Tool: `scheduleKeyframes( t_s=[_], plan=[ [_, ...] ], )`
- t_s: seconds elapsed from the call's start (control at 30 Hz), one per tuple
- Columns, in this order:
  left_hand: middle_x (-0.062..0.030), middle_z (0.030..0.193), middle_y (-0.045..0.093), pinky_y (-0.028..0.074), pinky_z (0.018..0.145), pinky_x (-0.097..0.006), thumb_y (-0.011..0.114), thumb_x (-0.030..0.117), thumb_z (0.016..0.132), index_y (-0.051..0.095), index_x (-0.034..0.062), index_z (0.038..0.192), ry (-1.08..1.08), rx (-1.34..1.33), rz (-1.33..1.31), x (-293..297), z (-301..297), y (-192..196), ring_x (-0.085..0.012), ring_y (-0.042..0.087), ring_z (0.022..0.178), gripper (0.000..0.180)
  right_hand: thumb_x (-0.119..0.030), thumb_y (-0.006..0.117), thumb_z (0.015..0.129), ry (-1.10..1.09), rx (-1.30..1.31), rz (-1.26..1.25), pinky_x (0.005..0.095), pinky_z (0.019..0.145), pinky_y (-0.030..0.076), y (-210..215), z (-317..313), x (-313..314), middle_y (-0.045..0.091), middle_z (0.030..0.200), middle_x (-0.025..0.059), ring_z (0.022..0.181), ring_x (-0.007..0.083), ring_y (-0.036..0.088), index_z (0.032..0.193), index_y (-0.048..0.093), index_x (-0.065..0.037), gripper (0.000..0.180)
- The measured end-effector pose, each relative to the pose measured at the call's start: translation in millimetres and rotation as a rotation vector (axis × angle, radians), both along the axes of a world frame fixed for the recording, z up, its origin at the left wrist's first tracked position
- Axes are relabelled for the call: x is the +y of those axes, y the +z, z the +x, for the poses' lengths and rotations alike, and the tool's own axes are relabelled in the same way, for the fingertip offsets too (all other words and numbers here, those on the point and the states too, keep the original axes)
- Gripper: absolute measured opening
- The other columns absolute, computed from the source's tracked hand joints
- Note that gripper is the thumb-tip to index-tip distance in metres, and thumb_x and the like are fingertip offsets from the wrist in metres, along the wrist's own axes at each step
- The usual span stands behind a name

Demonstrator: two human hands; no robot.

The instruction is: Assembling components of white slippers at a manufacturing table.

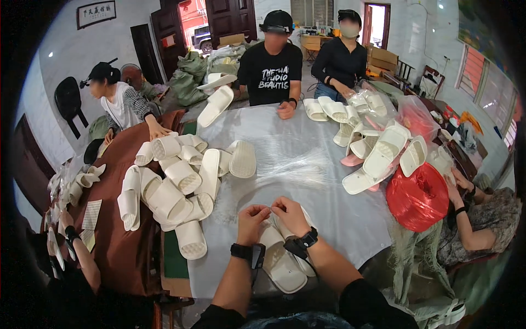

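Observation:
Both my hands are raised over a pair of cream slide slippers (pixel 283 270) at the table's near edge. My left hand (pixel 252 223) has thumb and fingers pinched together. Facing it, my right hand (pixel 291 216) is pinched too, the fingertips almost meeting. Whatever lies between them is too small to make out. Beyond my hands spreads a bundle of thin clear plastic strands (pixel 293 166). A heap of cream slippers (pixel 172 189) lies to the left, and one slipper (pixel 243 159) rests at its right end.
The table carries a grey plastic sheet (pixel 339 225). At the right sit more slippers (pixel 378 156), clear bags and a big red twine roll (pixel 417 196). Two people stand across the table, one holding a pair of slippers (pixel 216 106). Others work at left and right.

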State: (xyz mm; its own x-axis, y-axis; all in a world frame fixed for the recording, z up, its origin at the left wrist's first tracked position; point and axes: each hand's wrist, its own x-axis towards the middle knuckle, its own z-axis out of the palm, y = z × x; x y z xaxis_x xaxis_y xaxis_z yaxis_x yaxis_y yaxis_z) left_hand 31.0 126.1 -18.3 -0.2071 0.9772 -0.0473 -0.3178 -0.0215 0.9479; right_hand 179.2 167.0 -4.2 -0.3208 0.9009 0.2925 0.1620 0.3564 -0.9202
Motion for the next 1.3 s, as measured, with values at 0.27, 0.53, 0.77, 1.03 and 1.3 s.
scheduleKeyframes(
  t_s=[0.27, 0.53, 0.77, 1.03, 1.3],
  plan=[
    [-0.0078, 0.085, 0.066, 0.050, 0.071, -0.024, 0.066, 0.006, 0.083, 0.065, -0.0035, 0.091, -0.006, 0.038, -0.015, -3, 0, -4, -0.0131, 0.062, 0.077, 0.013, -0.013, 0.059, 0.084, -0.017, -0.087, 0.113, 0.0382, 0.064, 0.047, -9, -7, -2, 0.063, 0.078, 0.0189, 0.074, 0.0352, 0.061, 0.089, 0.058, 0.000, 0.014],
    [-0.0078, 0.084, 0.066, 0.050, 0.069, -0.024, 0.066, 0.007, 0.083, 0.065, -0.0036, 0.091, 0.039, 0.017, 0.034, 8, -4, -6, -0.0123, 0.060, 0.075, 0.013, -0.014, 0.062, 0.083, -0.023, -0.130, 0.046, 0.0347, 0.065, 0.047, -2, -14, 8, 0.063, 0.079, 0.0174, 0.071, 0.0299, 0.061, 0.087, 0.060, 0.000, 0.015],
    [-0.0022, 0.082, 0.065, 0.048, 0.070, -0.027, 0.064, 0.016, 0.085, 0.068, 0.0026, 0.090, 0.053, 0.130, 0.077, 11, -2, -22, -0.0098, 0.057, 0.075, 0.014, -0.007, 0.059, 0.084, -0.014, 0.074, -0.022, 0.0276, 0.069, 0.044, 1, -14, -5, 0.059, 0.077, 0.0082, 0.074, 0.0148, 0.052, 0.082, 0.058, 0.002, 0.009],
    [-0.0054, 0.069, 0.059, 0.045, 0.051, -0.027, 0.070, 0.010, 0.076, 0.061, -0.0006, 0.078, 0.095, 0.064, 0.136, 18, 8, -29, -0.0128, 0.054, 0.060, 0.014, -0.016, 0.057, 0.090, 0.110, -0.086, -0.002, 0.0364, 0.076, 0.046, 21, -4, -16, 0.060, 0.085, 0.0154, 0.077, 0.0255, 0.054, 0.091, 0.059, 0.006, 0.022],
    [-0.0068, 0.063, 0.059, 0.044, 0.049, -0.026, 0.073, 0.008, 0.072, 0.060, -0.0038, 0.073, 0.088, 0.024, 0.196, 22, 5, -29, -0.0125, 0.054, 0.055, 0.018, -0.017, 0.058, 0.090, 0.078, -0.077, 0.052, 0.0368, 0.075, 0.046, 4, -11, 1, 0.061, 0.087, 0.0160, 0.078, 0.0266, 0.056, 0.091, 0.059, 0.006, 0.024]
  ],
)
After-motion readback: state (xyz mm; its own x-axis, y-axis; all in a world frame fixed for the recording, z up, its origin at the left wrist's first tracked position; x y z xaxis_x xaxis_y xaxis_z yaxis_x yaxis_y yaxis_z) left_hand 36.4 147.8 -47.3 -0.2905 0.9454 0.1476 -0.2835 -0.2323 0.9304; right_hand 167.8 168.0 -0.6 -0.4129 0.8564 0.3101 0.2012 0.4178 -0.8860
